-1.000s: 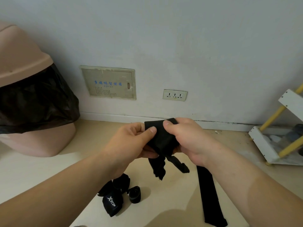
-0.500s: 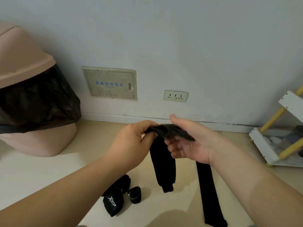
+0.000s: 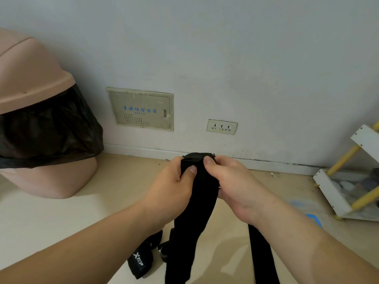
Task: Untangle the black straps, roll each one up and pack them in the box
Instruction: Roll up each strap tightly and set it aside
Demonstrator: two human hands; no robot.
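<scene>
**Both hands grip the top of a black strap below the socket**

The left hand (image 3: 174,189) and the right hand (image 3: 231,185) meet just below the socket (image 3: 222,126) on the wall, raised above the floor (image 3: 61,222). Both grip the top end of one black strap (image 3: 196,212). The thumbs press on its near face and the other fingers curl behind it, mostly hidden. Between the thumbs the top end is bunched into a small hump. I cannot tell whether it is folded or rolled there. The rest of the strap hangs straight down between the forearms and runs out of the bottom edge of the view.

A second strap (image 3: 262,253) lies flat on the floor below and to the right of the socket. It passes under the right forearm and is apart from the held one.

Below and to the left of the socket, a black bundle (image 3: 141,261) with white "XTEP" lettering lies on the floor, partly covered by the left forearm. Something small and dark sits just beside it, mostly hidden behind the hanging strap.

Far to the left of the socket stands a pink bin (image 3: 41,74) lined with a black bag (image 3: 47,130). Between the bin and the socket a beige panel (image 3: 141,109) with blue characters is set in the wall. Far to the right of the socket stands a white rack (image 3: 332,193) with yellow rods, and a blue patch (image 3: 313,219) shows on the floor near it.
</scene>
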